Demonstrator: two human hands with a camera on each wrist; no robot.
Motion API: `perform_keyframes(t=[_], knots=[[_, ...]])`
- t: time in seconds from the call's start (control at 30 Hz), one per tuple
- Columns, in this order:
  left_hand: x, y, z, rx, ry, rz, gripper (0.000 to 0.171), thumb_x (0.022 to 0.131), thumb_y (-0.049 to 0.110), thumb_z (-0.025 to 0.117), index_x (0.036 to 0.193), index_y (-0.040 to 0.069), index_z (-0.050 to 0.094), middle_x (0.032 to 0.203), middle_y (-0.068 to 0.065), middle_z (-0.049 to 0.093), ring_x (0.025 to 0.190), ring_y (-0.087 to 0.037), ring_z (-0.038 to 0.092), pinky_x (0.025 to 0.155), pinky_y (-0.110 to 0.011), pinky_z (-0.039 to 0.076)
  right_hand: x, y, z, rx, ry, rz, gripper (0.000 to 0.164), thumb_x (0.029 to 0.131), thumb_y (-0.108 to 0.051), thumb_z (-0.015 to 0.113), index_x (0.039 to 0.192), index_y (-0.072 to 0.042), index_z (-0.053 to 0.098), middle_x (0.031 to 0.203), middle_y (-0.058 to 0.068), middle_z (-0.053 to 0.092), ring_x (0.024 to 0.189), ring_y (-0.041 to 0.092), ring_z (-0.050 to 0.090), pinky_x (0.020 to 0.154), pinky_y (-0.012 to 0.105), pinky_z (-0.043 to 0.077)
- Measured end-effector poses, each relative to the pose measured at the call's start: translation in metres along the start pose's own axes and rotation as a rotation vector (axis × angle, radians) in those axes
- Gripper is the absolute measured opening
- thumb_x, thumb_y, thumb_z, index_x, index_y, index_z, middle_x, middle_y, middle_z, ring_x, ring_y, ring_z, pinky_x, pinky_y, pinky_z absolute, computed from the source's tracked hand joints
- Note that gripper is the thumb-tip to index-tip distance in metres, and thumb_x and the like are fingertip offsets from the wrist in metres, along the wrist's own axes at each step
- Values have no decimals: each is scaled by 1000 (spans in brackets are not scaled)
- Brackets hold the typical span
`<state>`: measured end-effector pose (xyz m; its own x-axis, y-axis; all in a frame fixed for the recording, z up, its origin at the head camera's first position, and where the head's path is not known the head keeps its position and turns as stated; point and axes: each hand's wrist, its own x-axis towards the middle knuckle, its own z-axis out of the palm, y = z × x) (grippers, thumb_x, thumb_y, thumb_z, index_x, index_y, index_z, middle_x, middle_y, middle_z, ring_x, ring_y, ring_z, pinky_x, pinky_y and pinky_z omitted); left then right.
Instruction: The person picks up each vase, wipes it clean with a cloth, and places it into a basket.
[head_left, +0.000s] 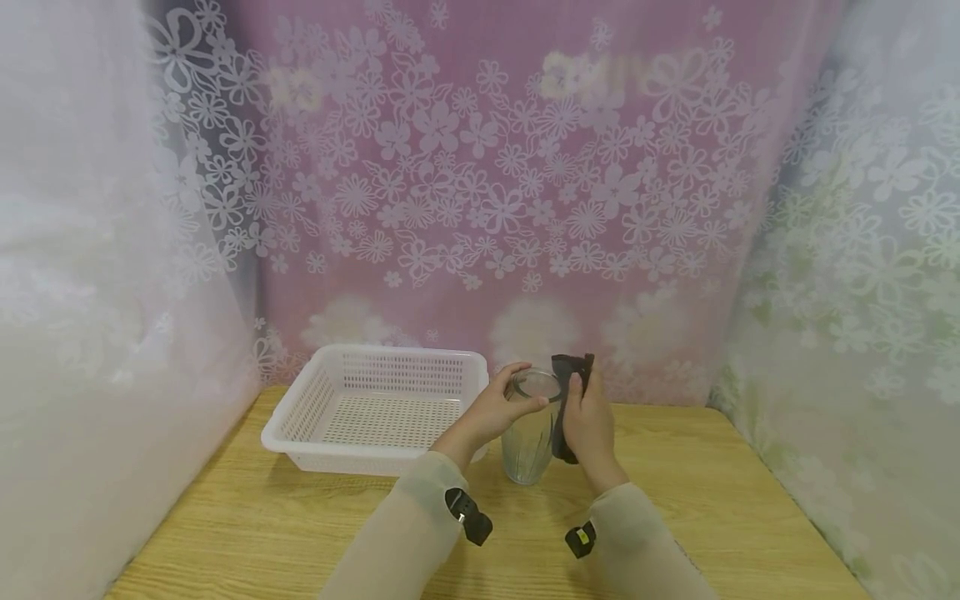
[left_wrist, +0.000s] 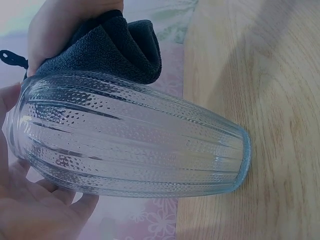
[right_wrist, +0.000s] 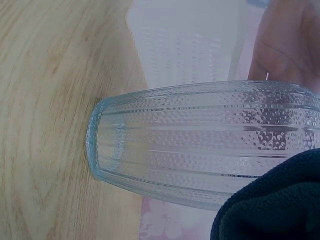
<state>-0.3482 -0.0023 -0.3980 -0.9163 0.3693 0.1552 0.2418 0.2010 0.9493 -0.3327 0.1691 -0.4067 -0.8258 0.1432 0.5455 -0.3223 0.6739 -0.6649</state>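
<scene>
A clear glass vase (head_left: 527, 446) with ribbed, dimpled sides stands upright on the wooden table. My left hand (head_left: 497, 406) grips it near the rim, thumb on the near side and fingers around the far left side. Folded dark cloth (head_left: 567, 425) is in my right hand (head_left: 590, 423), which holds it against the vase's right side. From the left wrist, the cloth (left_wrist: 115, 50) shows as a thick dark grey fold along the upper part of the glass (left_wrist: 130, 135). In the right wrist view, the cloth (right_wrist: 275, 200) covers part of the vase (right_wrist: 190, 140).
A white perforated plastic basket (head_left: 352, 452) sits left of the vase, with my left forearm passing near its right corner. Flower-patterned curtains (head_left: 480, 208) enclose the wooden table (head_left: 675, 500) at the back and both sides.
</scene>
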Motion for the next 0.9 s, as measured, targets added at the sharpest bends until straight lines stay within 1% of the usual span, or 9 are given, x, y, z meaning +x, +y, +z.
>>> perform_keyframes(t=[0.1, 0.2, 0.27, 0.4, 0.5, 0.6, 0.8, 0.9], knots=[[0, -1, 0, 8, 4, 3, 70, 74, 55, 69, 133, 49, 32, 150, 3, 23, 137, -25, 21, 104, -53, 26, 1, 1, -1, 13, -33, 34, 62, 100, -44, 22, 149, -12, 1, 148, 21, 21, 124, 44, 36, 95, 59, 34], [1, -2, 1, 21, 11, -2, 70, 74, 56, 69, 133, 51, 33, 150, 4, 23, 137, -25, 21, 104, -53, 26, 2, 3, -2, 19, -57, 49, 61, 100, -44, 22, 149, -15, -1, 149, 20, 19, 126, 44, 34, 96, 59, 32], [1, -3, 1, 25, 12, -9, 69, 73, 56, 69, 132, 52, 32, 150, 4, 22, 137, -26, 21, 103, -54, 27, 2, 5, -2, 29, -76, 54, 60, 100, -42, 22, 149, -15, 0, 148, 21, 21, 126, 44, 34, 96, 60, 32], [0, -2, 0, 26, 10, -21, 70, 72, 58, 68, 131, 54, 32, 151, 3, 20, 137, -26, 20, 103, -55, 27, 4, 9, -2, 50, -108, 65, 57, 101, -38, 25, 149, -12, 7, 143, 25, 29, 124, 46, 36, 95, 61, 32], [0, -1, 0, 21, 8, -18, 71, 72, 59, 68, 132, 53, 32, 152, 2, 19, 137, -27, 19, 103, -55, 26, 5, 11, -3, 59, -131, 80, 59, 100, -41, 24, 148, -11, 8, 144, 25, 27, 126, 45, 33, 97, 61, 30], [0, -2, 0, 12, 6, -17, 70, 72, 58, 69, 132, 53, 32, 152, 3, 18, 138, -26, 18, 103, -55, 26, 7, 13, -2, 56, -146, 110, 62, 99, -46, 22, 149, -15, 4, 147, 22, 23, 129, 44, 29, 99, 60, 27], [1, -3, 1, 7, 10, -13, 68, 75, 54, 69, 131, 54, 32, 152, 4, 18, 138, -26, 18, 103, -55, 26, 8, 20, 0, 79, -161, 163, 59, 100, -41, 26, 149, -19, 3, 148, 20, 22, 129, 44, 28, 100, 62, 25], [2, -3, 1, 10, 14, -11, 67, 75, 53, 69, 131, 54, 32, 151, 4, 19, 138, -25, 19, 103, -55, 26, 8, 24, 1, 98, -185, 195, 60, 100, -43, 25, 149, -22, 0, 149, 20, 20, 130, 43, 26, 100, 62, 24]])
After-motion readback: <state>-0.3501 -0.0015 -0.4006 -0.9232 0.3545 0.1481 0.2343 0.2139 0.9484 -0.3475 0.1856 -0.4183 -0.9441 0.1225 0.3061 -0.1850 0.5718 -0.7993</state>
